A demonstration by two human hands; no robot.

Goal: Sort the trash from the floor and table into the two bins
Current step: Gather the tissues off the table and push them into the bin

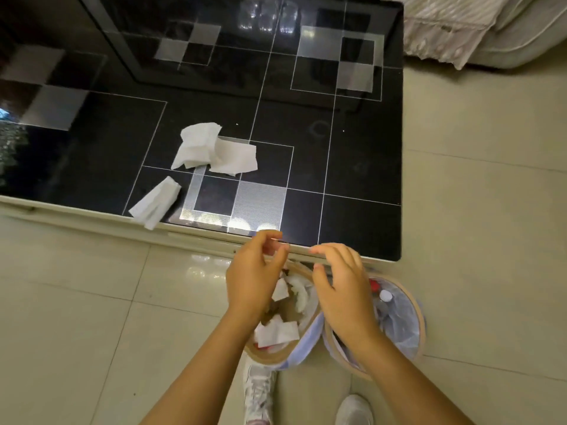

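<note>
Two white shoes (260, 391) stand on the pale tiled floor (76, 302) at the bottom of the view, beneath a person's two bare forearms reaching forward. Just ahead of the shoes, two round bins sit side by side on the floor, touching each other, close against the near edge of the counter (362, 167). The left bin (267, 357) holds crumpled white paper scraps (277, 332) and brownish pieces; the right bin (422, 326), lined with a clear bag, holds a plastic bottle (386, 297) with a white cap and something red beside it. The left hand (254, 280) hangs over the left bin, fingers (280, 259) loosely curled and partly open, with nothing visibly held. The right hand (340, 289) hovers over the gap between the bins, fingers spread and bent, also empty. On the glossy black counter, patterned with white lines and grey squares, a folded white tissue (156, 202) lies at the near edge, one corner hanging over it. Farther in, toward the counter's middle, a larger crumpled tissue (211, 150) lies spread flat. Beyond the counter's far right corner, a pale fabric-covered sofa (478, 29) rests on the floor.
</note>
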